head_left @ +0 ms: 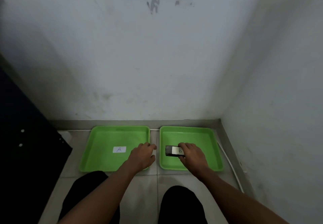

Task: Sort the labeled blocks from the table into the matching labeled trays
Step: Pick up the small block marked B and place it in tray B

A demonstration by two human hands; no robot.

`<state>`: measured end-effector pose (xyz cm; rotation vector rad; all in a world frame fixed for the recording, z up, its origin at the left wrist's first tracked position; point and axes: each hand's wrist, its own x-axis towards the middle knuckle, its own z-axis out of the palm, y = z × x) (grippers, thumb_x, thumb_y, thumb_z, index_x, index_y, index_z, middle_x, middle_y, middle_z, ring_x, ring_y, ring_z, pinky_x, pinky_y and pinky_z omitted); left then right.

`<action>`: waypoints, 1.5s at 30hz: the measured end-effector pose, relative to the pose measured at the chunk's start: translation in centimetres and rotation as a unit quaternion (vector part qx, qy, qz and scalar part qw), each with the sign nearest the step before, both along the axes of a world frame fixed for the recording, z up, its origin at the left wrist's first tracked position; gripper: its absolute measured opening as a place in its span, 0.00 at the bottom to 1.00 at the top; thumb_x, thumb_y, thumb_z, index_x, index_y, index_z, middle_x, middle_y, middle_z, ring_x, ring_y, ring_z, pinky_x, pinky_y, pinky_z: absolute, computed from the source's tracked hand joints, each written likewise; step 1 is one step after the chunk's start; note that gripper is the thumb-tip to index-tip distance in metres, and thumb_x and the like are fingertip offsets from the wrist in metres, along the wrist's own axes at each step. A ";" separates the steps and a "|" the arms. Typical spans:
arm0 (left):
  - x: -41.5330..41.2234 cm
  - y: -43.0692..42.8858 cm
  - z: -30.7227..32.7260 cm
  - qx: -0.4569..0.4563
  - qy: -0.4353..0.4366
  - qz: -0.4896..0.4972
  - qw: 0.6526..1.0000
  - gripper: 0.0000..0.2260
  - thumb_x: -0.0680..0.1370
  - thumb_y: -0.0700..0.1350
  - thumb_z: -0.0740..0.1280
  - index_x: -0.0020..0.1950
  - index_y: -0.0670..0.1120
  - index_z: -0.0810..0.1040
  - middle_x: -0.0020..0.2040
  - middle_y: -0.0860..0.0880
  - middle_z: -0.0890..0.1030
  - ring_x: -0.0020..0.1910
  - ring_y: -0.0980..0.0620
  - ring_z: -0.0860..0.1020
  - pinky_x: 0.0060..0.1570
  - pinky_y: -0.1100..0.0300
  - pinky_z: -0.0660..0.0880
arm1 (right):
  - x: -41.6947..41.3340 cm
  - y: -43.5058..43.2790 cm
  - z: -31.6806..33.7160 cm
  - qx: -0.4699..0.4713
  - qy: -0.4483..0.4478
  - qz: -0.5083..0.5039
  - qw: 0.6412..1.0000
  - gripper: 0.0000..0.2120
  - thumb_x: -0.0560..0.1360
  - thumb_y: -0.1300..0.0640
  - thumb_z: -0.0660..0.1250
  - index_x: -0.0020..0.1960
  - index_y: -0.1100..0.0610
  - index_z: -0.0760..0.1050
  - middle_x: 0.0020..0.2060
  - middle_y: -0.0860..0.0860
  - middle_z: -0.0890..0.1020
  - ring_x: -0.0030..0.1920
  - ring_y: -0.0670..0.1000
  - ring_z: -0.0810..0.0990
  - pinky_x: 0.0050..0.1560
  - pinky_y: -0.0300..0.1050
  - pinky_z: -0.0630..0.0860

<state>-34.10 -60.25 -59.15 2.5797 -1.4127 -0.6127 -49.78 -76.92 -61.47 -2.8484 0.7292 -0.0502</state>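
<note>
Tiled floor (153,185), two green trays (115,129), dark cabinet (26,136) at left.

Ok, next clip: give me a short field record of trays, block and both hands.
left tray: green, label A, no block visible
right tray: green, holds dark block
block: white label B, inside right tray
right hand: fingers on the block
left hand: over the A tray's right edge, seems empty
surface: tiled floor, wall corner
</note>
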 end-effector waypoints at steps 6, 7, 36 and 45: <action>2.1 -4.0 -3.9 0.014 0.049 0.017 0.999 0.19 0.81 0.47 0.62 0.72 0.48 0.69 0.69 0.45 0.74 0.67 0.44 0.72 0.62 0.49 0.74 | 2.4 -4.5 -4.5 0.034 0.033 -0.001 0.999 0.17 0.76 0.53 0.67 0.64 0.54 0.72 0.59 0.53 0.80 0.57 0.54 0.77 0.57 0.48 0.73; 2.5 -4.9 -4.9 0.018 0.058 0.021 0.998 0.20 0.81 0.47 0.61 0.73 0.48 0.69 0.70 0.45 0.73 0.68 0.44 0.71 0.63 0.49 0.73 | 2.8 -5.5 -5.5 0.041 0.040 -0.002 0.998 0.17 0.76 0.53 0.67 0.64 0.54 0.71 0.59 0.53 0.80 0.57 0.54 0.76 0.58 0.48 0.73; 4.0 -14.1 -18.3 0.141 -0.004 -0.030 0.989 0.32 0.81 0.41 0.56 0.81 0.42 0.42 0.81 0.40 0.39 0.80 0.39 0.38 0.78 0.40 0.42 | 10.2 -18.0 -18.4 0.056 0.114 -0.046 0.991 0.28 0.78 0.63 0.61 0.76 0.58 0.57 0.74 0.59 0.65 0.75 0.58 0.60 0.77 0.60 0.54; 3.6 -9.9 -10.1 0.105 -0.016 -0.027 0.994 0.32 0.80 0.39 0.58 0.81 0.41 0.46 0.81 0.37 0.43 0.80 0.37 0.40 0.78 0.37 0.45 | 7.2 -9.7 -9.7 0.062 0.055 -0.043 0.996 0.27 0.79 0.56 0.62 0.75 0.59 0.60 0.71 0.59 0.69 0.72 0.56 0.65 0.73 0.51 0.64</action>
